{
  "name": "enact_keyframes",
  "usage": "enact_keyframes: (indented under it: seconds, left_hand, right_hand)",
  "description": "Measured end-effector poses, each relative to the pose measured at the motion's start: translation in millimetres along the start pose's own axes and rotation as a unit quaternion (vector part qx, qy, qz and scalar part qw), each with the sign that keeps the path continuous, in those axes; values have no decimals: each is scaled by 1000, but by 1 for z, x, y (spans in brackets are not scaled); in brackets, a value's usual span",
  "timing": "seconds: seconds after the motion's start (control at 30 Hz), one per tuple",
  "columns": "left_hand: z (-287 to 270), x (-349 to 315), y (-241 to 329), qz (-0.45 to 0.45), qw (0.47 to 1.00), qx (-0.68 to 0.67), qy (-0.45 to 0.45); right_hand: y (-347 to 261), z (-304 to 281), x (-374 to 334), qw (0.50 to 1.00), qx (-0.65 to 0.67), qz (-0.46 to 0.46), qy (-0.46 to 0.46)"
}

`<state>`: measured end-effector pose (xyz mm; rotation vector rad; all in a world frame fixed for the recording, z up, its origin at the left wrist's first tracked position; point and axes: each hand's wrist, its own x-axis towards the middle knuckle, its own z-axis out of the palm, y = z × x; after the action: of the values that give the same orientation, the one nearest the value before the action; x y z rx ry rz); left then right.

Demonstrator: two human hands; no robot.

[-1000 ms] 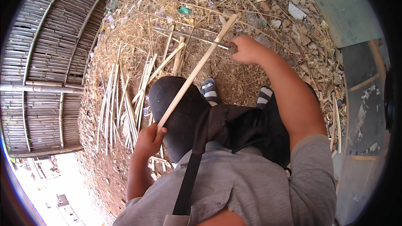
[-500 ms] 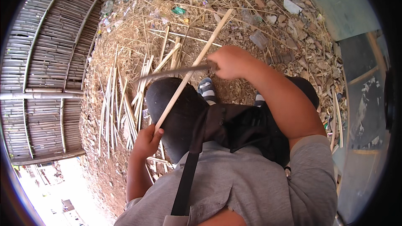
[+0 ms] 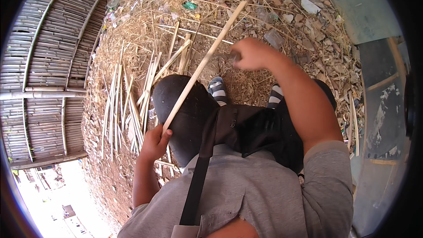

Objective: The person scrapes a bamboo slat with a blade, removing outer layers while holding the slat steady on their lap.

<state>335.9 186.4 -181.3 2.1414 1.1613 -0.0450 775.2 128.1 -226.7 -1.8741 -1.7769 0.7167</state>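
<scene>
My left hand [image 3: 154,143] is closed around the lower end of a long, pale bamboo strip [image 3: 203,65]. The strip slants up and away to the right, passing over my dark-clad left knee [image 3: 172,89]. In my right hand [image 3: 253,54] is the handle of a long-bladed knife [image 3: 236,56]. The blade is smeared by motion and hard to make out; it points left toward the upper half of the strip. Whether blade and strip touch, I cannot tell.
Several split strips [image 3: 118,101] lie on the ground to the left. A bamboo slat wall [image 3: 53,57] stands beyond them. Rubble [image 3: 317,31], dry straw and litter cover the ground ahead. Grey panels [image 3: 379,101] rise at the right. My sandalled feet [image 3: 217,90] are below.
My right hand has moved slightly up and to the right with the knife, whose blade lay across the strip before. The strip's far end is a little higher; my left hand keeps its hold.
</scene>
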Motion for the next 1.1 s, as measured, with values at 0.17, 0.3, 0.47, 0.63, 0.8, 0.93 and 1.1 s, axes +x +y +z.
enact_keyframes:
  seconds: [0.17, 0.3, 0.47, 0.63, 0.8, 0.93, 1.1]
  left_hand:
    - [-3, -7, 2, 0, 999, 36, 6]
    - [-6, -4, 4, 12, 1000, 6, -6]
    - [-10, 5, 1, 9, 998, -59, -35]
    - [-9, -1, -4, 2, 998, -49, -26]
    - [1, -3, -4, 11, 1000, 11, 7]
    - [-1, -5, 12, 5, 998, 59, 25]
    - [-3, -7, 4, 6, 997, 70, 34]
  right_hand:
    - [20, -18, 7, 985, 64, 143, 74]
    - [-37, -7, 2, 998, -52, 20, -26]
    - [42, -8, 3, 982, 81, 95, 141]
    - [-9, -7, 10, 995, 15, 65, 70]
    - [-23, -8, -3, 991, -108, -39, -66]
    - [13, -28, 3, 986, 42, 150, 60]
    - [-45, -8, 0, 990, -126, -17, -59]
